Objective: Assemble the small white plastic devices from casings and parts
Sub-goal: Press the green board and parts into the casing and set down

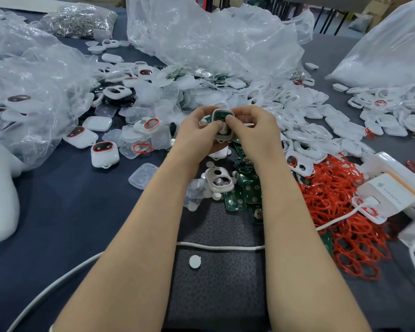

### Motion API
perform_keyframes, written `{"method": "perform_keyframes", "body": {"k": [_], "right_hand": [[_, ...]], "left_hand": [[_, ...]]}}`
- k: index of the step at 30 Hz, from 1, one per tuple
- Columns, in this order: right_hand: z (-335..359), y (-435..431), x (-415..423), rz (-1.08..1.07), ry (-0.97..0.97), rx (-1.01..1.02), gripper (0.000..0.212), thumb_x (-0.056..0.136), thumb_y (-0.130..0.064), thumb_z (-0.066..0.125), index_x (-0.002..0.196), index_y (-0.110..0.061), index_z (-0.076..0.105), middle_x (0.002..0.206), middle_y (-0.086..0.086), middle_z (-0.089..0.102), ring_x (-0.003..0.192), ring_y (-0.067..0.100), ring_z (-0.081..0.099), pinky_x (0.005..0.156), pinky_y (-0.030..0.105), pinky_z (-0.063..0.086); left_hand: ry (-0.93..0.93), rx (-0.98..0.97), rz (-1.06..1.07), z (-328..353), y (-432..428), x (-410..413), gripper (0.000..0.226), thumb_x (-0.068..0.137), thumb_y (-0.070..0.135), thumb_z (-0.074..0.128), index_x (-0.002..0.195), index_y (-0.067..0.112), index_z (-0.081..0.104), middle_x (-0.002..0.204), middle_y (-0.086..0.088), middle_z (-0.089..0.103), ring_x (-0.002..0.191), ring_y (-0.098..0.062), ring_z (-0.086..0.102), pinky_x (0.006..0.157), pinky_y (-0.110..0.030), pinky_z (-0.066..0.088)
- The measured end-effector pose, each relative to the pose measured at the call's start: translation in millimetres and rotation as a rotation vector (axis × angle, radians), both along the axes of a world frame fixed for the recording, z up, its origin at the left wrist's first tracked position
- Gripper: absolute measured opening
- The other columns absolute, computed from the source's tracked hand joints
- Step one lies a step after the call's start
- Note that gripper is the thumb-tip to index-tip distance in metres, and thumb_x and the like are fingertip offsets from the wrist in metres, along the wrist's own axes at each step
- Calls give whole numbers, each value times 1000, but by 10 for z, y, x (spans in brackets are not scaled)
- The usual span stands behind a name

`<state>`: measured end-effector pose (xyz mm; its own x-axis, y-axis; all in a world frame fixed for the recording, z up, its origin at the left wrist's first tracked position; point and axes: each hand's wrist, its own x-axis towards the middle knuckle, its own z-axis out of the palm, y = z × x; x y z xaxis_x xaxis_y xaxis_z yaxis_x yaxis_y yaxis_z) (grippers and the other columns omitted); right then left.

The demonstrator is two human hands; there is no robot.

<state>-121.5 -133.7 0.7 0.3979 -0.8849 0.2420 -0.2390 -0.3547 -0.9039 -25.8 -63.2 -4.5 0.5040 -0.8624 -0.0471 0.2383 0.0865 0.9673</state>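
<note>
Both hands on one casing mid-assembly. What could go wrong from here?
1. Uneven thumb pressure from the left hand and right hand could seat the green board crooked in the white casing.
2. The white cable crossing under both forearms could snag as the arms pull back.
3. If the grip slips, the casing falls among the loose boards below.

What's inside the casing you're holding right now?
A green circuit board shows inside the white casing. Thumbs of the left hand and right hand cover the middle; anything beneath is hidden.
</note>
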Motion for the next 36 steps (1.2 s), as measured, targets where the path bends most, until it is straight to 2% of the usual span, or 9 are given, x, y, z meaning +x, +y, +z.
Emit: {"method": "perform_keyframes", "body": {"k": [5,9,13,17,22,25,31,36], "right_hand": [[-9,4,15,35,-83,99,6,90,-11,62,95,-13,63,72,-6,53,65,2,52,62,17,47],[-12,15,20,42,-103,108,5,91,-11,60,95,-13,61,74,-4,54,67,4,54,64,19,49],[-9,-1,11,15,-132,119,5,90,-10,61,94,-13,61,72,-4,52,73,10,53,68,25,49],[-4,13,21,24,-146,130,6,89,-8,62,93,-12,62,69,-5,52,71,10,53,71,30,51],[-21,6,35,14,-159,146,8,88,-5,63,87,-13,61,63,-8,49,59,2,50,63,23,48],[-41,-15,32,1,-154,147,7,87,-5,63,87,-13,62,58,-11,48,52,-3,49,58,19,48],[-55,-47,23,-21,-141,141,4,87,-11,65,88,-14,63,60,-11,51,57,0,53,58,17,46],[-58,-46,23,-1,-140,141,5,87,-11,66,87,-17,64,56,-15,51,53,-5,53,54,13,44]], "left_hand": [[-73,-34,-12,-28,-2,-12,14,93,9,60,98,21,58,78,1,72,69,-9,71,63,-20,55],[-78,-66,-24,-38,-9,-9,14,93,9,61,101,20,59,75,2,73,70,-10,71,63,-19,54],[-65,-80,-86,-44,-10,-12,23,94,4,57,99,26,59,71,7,73,72,-8,71,67,-19,55],[-76,-73,-56,-49,-16,0,24,93,1,57,99,25,59,71,3,72,69,-8,70,64,-18,54],[-24,-51,-56,-68,-30,14,23,93,0,58,99,22,60,70,3,72,69,-10,71,65,-20,56],[12,-36,-77,-87,-39,9,21,94,2,57,106,19,60,80,-2,72,74,-12,71,68,-22,56],[72,-22,-84,-69,-39,-4,26,97,9,53,121,18,59,108,-13,68,85,-16,71,69,-22,56],[75,-22,-66,-50,-29,-8,24,98,5,50,117,17,60,110,-16,67,85,-16,70,72,-24,57]]}}
